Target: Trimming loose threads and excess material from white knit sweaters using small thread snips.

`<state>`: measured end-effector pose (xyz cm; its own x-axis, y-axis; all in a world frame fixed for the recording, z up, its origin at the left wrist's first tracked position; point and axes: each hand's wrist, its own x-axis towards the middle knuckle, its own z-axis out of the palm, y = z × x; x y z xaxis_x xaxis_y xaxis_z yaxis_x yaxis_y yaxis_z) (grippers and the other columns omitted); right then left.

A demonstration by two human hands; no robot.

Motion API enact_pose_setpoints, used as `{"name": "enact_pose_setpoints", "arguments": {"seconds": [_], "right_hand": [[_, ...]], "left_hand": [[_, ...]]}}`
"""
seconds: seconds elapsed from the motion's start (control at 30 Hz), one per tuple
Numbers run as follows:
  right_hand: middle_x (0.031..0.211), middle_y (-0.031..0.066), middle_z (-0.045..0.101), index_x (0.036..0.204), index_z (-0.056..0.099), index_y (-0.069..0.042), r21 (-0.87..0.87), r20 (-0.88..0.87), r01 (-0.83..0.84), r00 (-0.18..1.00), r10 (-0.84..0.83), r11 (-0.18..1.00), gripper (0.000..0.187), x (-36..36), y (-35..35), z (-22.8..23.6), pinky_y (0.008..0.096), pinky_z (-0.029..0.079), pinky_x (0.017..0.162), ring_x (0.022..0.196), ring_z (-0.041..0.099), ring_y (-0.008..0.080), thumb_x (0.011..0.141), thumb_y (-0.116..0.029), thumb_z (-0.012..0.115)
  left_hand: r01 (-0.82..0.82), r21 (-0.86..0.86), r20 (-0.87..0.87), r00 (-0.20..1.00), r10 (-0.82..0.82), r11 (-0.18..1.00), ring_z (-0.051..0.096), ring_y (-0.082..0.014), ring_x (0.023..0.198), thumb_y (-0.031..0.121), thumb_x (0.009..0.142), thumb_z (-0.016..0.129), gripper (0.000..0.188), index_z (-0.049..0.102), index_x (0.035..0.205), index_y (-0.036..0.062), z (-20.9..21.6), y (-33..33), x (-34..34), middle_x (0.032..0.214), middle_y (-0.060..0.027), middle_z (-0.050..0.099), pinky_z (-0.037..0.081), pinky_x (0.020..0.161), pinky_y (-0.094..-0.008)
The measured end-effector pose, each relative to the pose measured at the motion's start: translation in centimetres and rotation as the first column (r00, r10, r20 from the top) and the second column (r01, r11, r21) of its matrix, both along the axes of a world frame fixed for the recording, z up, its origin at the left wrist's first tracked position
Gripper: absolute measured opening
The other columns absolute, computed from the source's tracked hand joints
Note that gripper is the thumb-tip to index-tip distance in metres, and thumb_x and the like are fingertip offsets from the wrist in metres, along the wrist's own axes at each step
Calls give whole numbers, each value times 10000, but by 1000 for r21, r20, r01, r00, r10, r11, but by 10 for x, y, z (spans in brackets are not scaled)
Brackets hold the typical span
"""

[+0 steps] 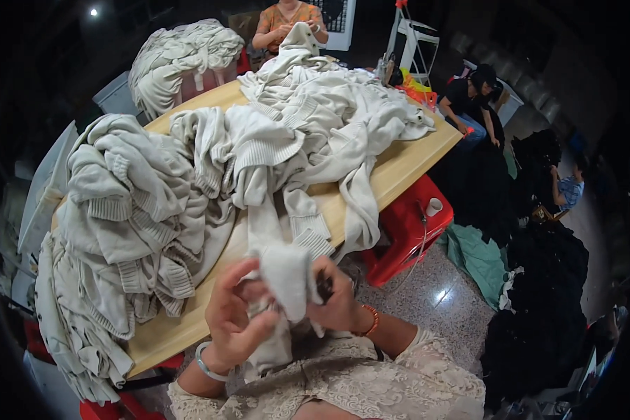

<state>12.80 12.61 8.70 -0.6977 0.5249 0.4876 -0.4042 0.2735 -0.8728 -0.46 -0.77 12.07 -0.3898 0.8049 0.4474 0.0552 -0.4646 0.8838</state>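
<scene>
A wooden table (pixel 406 164) stands on speckled floor (pixel 437 297) in a dim room.

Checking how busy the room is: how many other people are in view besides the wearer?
3. One in an orange top at the table's far end, one in black bending at its right corner, one in blue low at far right. Dark edges may hide more.

Cream lace sleeves (pixel 399 381), two wrist bangles (pixel 206 364)
</scene>
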Motion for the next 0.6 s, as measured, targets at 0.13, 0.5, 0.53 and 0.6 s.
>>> {"name": "enact_pose_setpoints", "arguments": {"seconds": [0.13, 0.5, 0.53, 0.6], "right_hand": [[839, -6, 465, 924, 412, -72, -165, -213, -198, 964, 162, 966, 294, -4, 7, 14, 203, 357, 661, 754, 417, 51, 824, 75, 647], [926, 11, 479, 932, 469, -59, 11, 77, -432, 899, 430, 902, 299, -25, -39, 44, 221, 398, 760, 842, 448, 77, 773, 19, 709], [924, 3, 485, 944, 483, -57, -44, 83, -482, 871, 484, 875, 307, -25, -39, 48, 212, 394, 749, 840, 449, 69, 770, -1, 730], [939, -26, 510, 994, 536, -40, -272, 112, -589, 766, 633, 761, 362, -23, -34, 58, 165, 367, 645, 714, 440, 13, 754, -78, 805]], "left_hand": [[-268, -81, -593, 787, 170, 960, 323, -422, 1343, 345, 602, 909, 1169, 192, 1465, 16, -36, -5, -3, 1458, -285, 266, 308, 1089, -494], [161, -48, -509, 845, -163, 986, 556, -222, 898, 245, 841, 681, 308, 501, 993, 46, -18, 13, -2, 1022, -129, 549, 470, 762, -356], [189, -23, -488, 855, -176, 982, 556, -212, 861, 234, 851, 663, 265, 497, 953, 53, -10, 9, -5, 983, -120, 551, 471, 734, -345], [242, 23, -441, 873, -208, 970, 556, -193, 788, 212, 873, 626, 199, 490, 874, 67, 1, -2, -5, 905, -102, 556, 472, 677, -324]]}}
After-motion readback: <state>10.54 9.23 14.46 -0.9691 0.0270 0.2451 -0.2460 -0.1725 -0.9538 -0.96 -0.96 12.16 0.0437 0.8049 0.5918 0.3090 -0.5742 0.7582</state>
